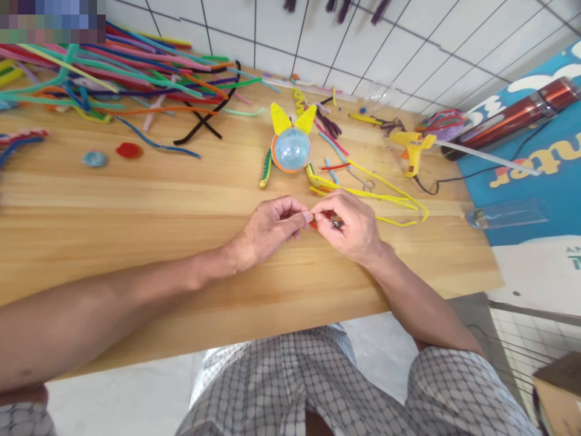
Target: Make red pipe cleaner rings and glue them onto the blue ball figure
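Observation:
My left hand (272, 230) and my right hand (347, 224) meet above the wooden table, thumb and fingertips pinched together. Between the fingertips shows a small red piece of pipe cleaner (313, 223), mostly covered by the fingers. A small dark object (336, 224) also shows inside the curled fingers of my right hand; its kind I cannot make out. Just beyond the hands stands a clear bluish ball (293, 149) with an orange rim and two yellow pipe-cleaner ears (281, 119). Long yellow pipe cleaners (390, 197) lie beside my right hand, near a scissors handle (369, 186).
Many coloured pipe cleaners (136, 79) are heaped at the back left. Red (129, 150) and blue (95, 158) coils lie before them. To the right are a yellow glue gun (413, 148) with its cord, a red thermos (512, 118) and a clear plastic tube (512, 214).

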`<state>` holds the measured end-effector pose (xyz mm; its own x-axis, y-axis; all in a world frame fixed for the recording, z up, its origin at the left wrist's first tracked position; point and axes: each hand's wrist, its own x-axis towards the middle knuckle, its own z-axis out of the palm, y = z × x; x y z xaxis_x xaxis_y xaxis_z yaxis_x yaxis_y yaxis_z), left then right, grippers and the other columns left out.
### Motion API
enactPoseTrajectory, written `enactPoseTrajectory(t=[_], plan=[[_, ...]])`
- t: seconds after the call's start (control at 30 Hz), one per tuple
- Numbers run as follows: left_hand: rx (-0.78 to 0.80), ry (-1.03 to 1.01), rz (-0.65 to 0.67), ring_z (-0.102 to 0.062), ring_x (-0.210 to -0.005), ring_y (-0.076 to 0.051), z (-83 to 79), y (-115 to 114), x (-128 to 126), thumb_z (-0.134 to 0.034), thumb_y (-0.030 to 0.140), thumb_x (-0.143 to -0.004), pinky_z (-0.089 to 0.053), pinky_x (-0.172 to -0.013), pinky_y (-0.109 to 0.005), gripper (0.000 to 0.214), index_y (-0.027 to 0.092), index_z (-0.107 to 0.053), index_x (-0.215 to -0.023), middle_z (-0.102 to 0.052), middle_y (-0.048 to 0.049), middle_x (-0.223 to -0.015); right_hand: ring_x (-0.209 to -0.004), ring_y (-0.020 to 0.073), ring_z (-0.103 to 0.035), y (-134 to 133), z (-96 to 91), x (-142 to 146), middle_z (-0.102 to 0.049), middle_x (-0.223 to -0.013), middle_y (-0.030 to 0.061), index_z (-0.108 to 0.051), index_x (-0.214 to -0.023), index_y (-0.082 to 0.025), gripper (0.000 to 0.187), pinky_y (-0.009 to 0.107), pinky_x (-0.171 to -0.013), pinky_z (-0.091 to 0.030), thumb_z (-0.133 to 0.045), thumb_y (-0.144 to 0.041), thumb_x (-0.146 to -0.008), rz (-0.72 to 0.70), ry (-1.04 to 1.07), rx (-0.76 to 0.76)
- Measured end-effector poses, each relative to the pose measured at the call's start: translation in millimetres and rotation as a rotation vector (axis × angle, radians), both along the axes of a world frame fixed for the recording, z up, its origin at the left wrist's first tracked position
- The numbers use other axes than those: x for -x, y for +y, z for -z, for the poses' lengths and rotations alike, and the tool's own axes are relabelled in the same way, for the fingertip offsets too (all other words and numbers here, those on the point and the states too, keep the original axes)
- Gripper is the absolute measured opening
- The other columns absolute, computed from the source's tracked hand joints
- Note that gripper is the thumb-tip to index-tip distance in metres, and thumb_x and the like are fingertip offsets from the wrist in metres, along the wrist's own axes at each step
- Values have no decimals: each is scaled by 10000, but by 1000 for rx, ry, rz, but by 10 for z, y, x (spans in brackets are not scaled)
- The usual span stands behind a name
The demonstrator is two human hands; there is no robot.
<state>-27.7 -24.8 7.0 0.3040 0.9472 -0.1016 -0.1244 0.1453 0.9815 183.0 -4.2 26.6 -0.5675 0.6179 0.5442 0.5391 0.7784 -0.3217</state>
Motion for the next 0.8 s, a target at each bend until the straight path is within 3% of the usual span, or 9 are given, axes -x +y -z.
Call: enactPoseTrajectory(t=[0.17,0.37,0.57,0.8], plan=[[20,-72,-67,-524,-579,-104,20,11,-10,-826,437,-861,-438,-580,-252,301,189,-673,-784,-606,23,-650,-765,166,-717,-17,6,-18,-770,-922,0,-684,-1146,-247,200,311,-720,-605,-700,-194,-954,76,151,126],[39,-86,-106,-529,-579,-106,8,15,-14,-849,435,-856,-446,-579,-261,302,195,-678,-789,-619,19,-661,-736,156,-698,9,-17,-51,-734,-858,-13,-647,-1007,-242,66,316,-723,-612,-702,-245,-969,135,291,295],[43,-87,-84,-534,-579,-111,19,21,-13,-850,441,-853,-445,-578,-261,302,192,-691,-794,-616,18,-649,-786,156,-702,11,8,-42,-767,-954,6,-690,-1170,-237,211,294,-687,-585,-732,-304,-974,92,208,299],[33,-62,-44,-546,-583,-107,14,12,-8,-860,427,-843,-457,-579,-255,302,187,-688,-778,-633,15,-663,-739,151,-685,-8,34,-6,-750,-870,-13,-708,-1128,-237,135,298,-693,-587,-685,-287,-1005,104,228,346]])
